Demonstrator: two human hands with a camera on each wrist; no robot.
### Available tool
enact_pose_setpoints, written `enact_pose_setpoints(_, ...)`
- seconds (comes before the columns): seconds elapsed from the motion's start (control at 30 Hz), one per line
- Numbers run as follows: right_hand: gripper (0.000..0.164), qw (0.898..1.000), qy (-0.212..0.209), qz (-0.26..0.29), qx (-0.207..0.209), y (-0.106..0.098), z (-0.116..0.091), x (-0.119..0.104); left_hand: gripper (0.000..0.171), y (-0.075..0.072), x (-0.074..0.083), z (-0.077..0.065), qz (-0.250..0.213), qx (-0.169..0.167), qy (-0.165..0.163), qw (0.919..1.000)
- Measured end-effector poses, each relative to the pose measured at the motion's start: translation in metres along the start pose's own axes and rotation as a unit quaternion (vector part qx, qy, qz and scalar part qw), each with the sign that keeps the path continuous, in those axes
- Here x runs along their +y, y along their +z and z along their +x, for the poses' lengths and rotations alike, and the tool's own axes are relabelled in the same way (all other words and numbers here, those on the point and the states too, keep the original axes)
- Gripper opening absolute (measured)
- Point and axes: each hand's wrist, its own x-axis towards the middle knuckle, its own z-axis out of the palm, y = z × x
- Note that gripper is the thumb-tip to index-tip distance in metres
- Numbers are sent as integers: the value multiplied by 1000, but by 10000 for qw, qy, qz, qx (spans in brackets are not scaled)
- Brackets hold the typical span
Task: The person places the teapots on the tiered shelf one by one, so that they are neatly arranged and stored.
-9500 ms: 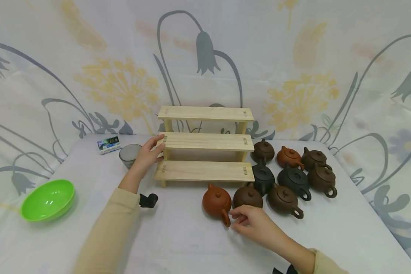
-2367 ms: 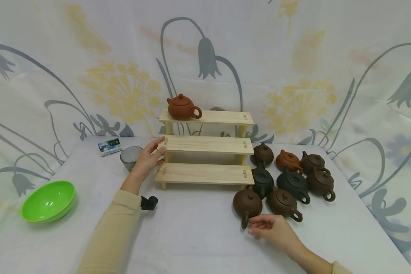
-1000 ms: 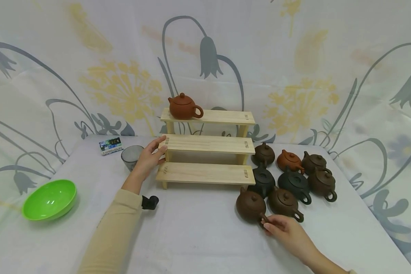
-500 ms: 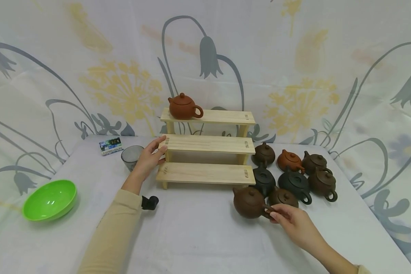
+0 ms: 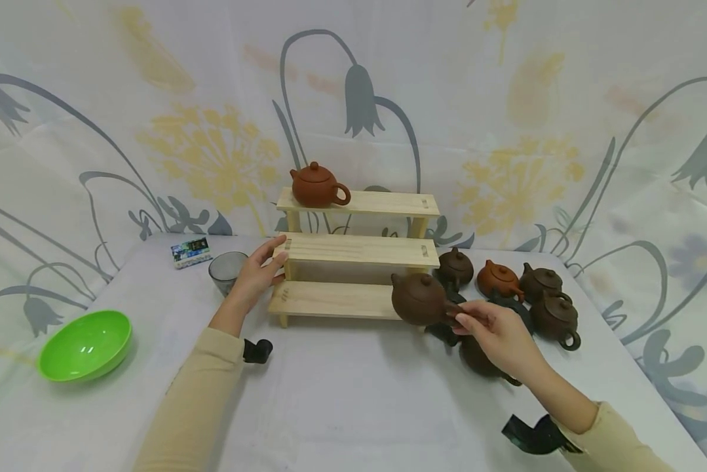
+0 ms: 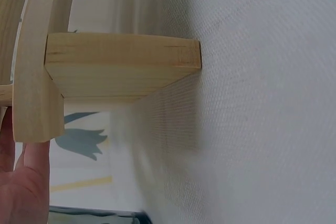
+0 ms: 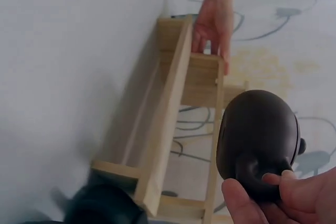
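My right hand [image 5: 500, 337] pinches the handle of a dark brown teapot [image 5: 419, 300], its spout pointing left. The teapot is held up in front of the right end of the bottom shelf and hides part of it. In the right wrist view the teapot [image 7: 260, 135] shows its handle side above the thumb and fingers. My left hand [image 5: 255, 272] grips the left end of the middle shelf on a three-tier wooden display rack [image 5: 353, 249], beside a grey glass cup [image 5: 223, 267]. An orange-red teapot [image 5: 316, 186] stands at the left of the top shelf.
Right of the rack, several teapots crowd the white table [image 5: 329, 406], among them a brown one [image 5: 555, 320] and a small orange one [image 5: 498, 280]. My right hand partly covers others. On the left are a green bowl [image 5: 84, 346] and a small patterned box [image 5: 191, 252].
The orange-red teapot went from the table to the top shelf. My right hand then took the brown teapot by its handle and lifted it toward the rack. My left hand stayed put.
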Motion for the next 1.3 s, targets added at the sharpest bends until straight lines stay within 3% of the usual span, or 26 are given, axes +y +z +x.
enact_pose_setpoints(0.27,22,9997,-147,-97,177,-7,33,-11,52,0,-2,0,54,-11,88,9999)
enact_pose_setpoints(0.63,25,9973,-165,645,317,-18,88,-22,52,-1,-3,-2,11,-26,190,9998)
enact_pose_setpoints(0.8,27,9966,-113,667,468,-22,114,-28,52,0,-2,-1,35,-24,161,9999)
enact_pose_setpoints(1.0,28,9967,95,664,452,-16,141,-35,51,1,-1,-1,38,-18,137,9999)
enact_pose_setpoints(1.3,28,9933,-2,1048,486,-1,177,-39,51,0,-2,-2,-17,-31,181,9998)
